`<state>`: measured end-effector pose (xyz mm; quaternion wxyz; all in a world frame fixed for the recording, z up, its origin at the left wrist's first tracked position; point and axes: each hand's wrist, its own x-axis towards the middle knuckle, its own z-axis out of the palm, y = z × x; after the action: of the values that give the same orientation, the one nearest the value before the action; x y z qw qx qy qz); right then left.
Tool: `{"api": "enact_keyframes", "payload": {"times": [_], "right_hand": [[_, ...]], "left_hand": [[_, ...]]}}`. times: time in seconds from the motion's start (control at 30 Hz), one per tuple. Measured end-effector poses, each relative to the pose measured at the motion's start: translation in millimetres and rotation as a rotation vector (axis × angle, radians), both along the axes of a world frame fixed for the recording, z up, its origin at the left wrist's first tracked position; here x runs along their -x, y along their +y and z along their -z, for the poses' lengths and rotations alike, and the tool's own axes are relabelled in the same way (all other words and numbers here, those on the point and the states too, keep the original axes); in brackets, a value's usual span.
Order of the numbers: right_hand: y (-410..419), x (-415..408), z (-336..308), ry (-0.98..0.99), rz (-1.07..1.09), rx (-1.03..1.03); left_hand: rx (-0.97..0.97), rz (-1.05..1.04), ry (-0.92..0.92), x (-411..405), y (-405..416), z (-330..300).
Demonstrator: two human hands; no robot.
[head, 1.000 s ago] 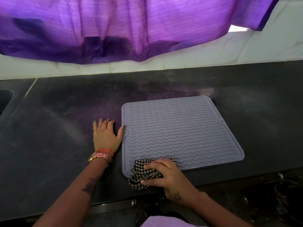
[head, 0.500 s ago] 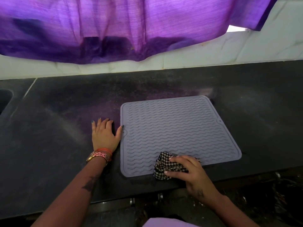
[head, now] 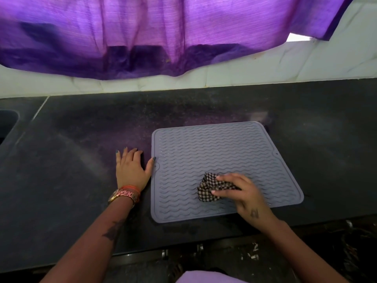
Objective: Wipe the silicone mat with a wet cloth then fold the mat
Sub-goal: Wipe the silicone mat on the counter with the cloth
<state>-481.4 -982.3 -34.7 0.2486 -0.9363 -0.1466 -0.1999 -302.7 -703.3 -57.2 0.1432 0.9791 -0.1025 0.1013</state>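
Two hands are seen in the head view, both low over a dark speckled bench [head: 81,170]. The left hand [head: 131,170] is laid flat and open on the bench, fingers stretched forward and close together, nothing held; its thumb is spread to the right, and its tip touches the left rim of the silicone mat [head: 214,156]. A pink-gold watch [head: 122,196] and an orange band are worn at that wrist, and a dark tattoo is seen on the forearm. The right hand [head: 244,195] is closed around a bunched checked cloth [head: 212,187], which is pressed down on the mat by the fingers lying across its top; a small mark is seen on the back of this hand.

The bench is dusted with pale streaks and is tinted purple near the middle. A white tiled wall [head: 265,68] is set behind it, and a purple curtain [head: 163,33] is hung across most of the upper view, with light shown through it. A dark recess, perhaps a sink, is cut off at the left edge.

The grey mat, ribbed with wavy lines, is laid flat on the bench, right of the left hand. The cloth is placed on its near right part, inside the near rim, and the right hand is reached over that rim.
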Motion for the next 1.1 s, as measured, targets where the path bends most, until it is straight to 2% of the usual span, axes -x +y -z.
{"api": "enact_keyframes", "payload": {"times": [0.17,0.33,0.47,0.6,0.73,0.8,0.93,1.1], "right_hand": [[5,-25,0,0.036,-0.015,0.037],[-9,-45,4,0.001,0.037,-0.059],[-5,-60,4,0.102,0.052,0.011],[-17,-79,-2,0.151,0.071,-0.044],[-7,-92,-5,0.196,0.198,0.055],[-5,-96,-4,0.248,0.193,0.09],[-19,-112,-11,0.168,0.198,-0.027],[-12,-125,-5,0.236,0.264,0.102]], "left_hand": [[0.005,-0.003,-0.001,-1,1,2],[0.007,-0.007,-0.007,-3,0,3],[0.015,-0.001,-0.015,-3,0,3],[0.018,-0.001,-0.006,-3,0,1],[0.016,-0.001,-0.002,-3,-1,1],[0.019,-0.001,-0.003,-3,0,0],[0.037,-0.003,-0.012,-3,-1,0],[0.043,0.002,-0.006,-3,-2,-1]]}}
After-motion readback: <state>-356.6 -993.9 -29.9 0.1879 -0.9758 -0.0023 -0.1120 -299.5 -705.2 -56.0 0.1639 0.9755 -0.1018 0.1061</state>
